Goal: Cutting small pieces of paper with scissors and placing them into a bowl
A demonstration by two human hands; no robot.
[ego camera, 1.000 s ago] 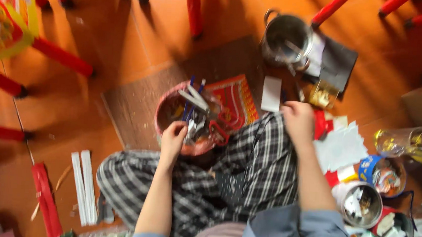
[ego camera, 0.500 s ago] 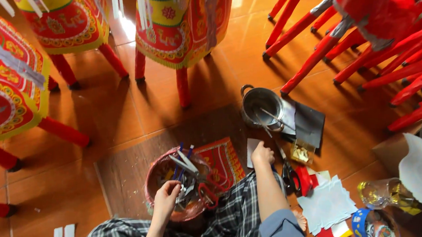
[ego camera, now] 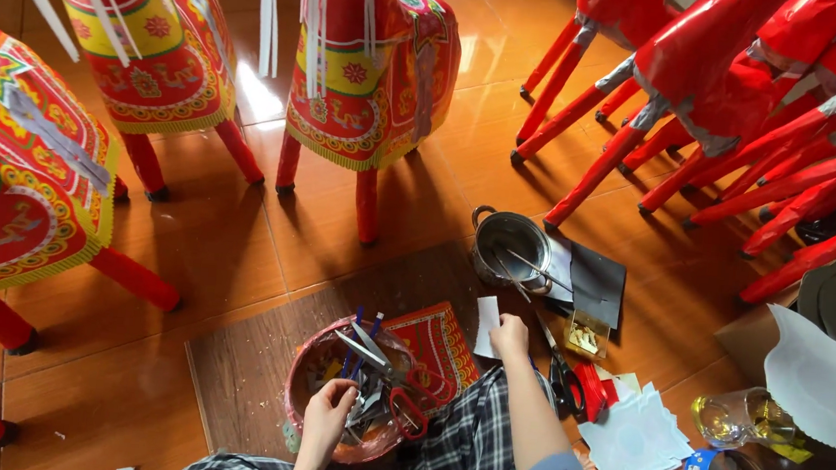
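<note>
1. Left hand: fingers curled loosely downward, reaching into the round red basket of tools; fingertips touch the metal pieces inside. Whether it grips one cannot be told.
2. The basket sits on a brown floor mat, just ahead of the person's checked trouser knee. Red-handled scissors lie in it.
3. Right hand: fingers pinched on a small white paper strip, held upright above the mat.
4. Right of that hand: steel pot, black scissors, white paper cutouts.
5. Surroundings: glossy orange tiled floor; red paper-covered figures on legs stand around.
</note>
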